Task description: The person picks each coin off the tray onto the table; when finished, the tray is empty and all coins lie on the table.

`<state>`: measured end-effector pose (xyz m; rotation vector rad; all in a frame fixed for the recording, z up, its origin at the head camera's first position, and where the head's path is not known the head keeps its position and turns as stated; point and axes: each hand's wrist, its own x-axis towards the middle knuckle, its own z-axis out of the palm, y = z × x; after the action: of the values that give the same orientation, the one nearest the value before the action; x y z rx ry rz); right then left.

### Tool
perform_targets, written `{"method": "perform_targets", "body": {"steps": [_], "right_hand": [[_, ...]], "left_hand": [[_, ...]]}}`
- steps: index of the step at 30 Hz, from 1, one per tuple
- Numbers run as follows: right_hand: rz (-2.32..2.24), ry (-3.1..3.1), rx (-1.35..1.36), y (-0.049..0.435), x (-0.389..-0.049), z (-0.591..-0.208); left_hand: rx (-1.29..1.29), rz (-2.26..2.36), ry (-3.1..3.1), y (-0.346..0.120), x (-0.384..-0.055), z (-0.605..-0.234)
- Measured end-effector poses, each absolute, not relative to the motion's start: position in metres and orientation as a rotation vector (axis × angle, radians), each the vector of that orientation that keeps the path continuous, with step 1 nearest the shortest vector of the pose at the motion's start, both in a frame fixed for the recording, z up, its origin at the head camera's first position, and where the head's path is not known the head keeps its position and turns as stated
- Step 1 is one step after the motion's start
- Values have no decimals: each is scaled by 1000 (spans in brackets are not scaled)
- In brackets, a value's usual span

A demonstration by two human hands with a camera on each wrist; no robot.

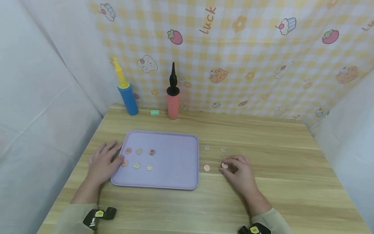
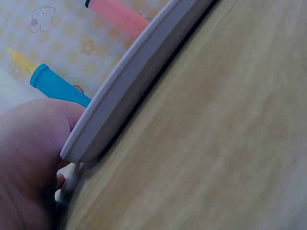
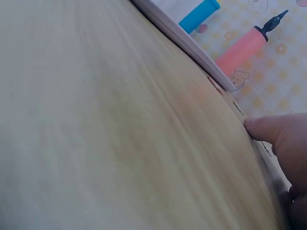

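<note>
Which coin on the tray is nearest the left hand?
The copper coin, leftmost in the near row on the tray, beside the left hand; the other five lie farther off.

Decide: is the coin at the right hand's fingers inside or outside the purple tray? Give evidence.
Outside. In the head view, the coin at the right hand is right of the tray, tabletop showing between.

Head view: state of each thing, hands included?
Tray: flat, bearing six coins.
Loose coins: three, flat, right of tray.
Blue pump: upright, nozzle up.
Pink pump: upright, nozzle up.
Brick: lying between the pumps.
Left hand: touching tray's left edge.
Right hand: pinching a copper coin; lifted or not, unclear.
</note>
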<state>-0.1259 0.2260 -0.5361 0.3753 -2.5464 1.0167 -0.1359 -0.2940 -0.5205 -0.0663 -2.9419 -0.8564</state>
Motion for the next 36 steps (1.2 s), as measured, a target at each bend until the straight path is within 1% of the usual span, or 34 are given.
{"method": "perform_targets", "body": {"steps": [16,36], "right_hand": [[965,-2561,437,228,-125,-535],[986,-2569,408,228,-126,-535]], "left_hand": [[-80,-849,-2936,-293,-136,-519],[-63,-853,-2952,-293,-136,-517]]}}
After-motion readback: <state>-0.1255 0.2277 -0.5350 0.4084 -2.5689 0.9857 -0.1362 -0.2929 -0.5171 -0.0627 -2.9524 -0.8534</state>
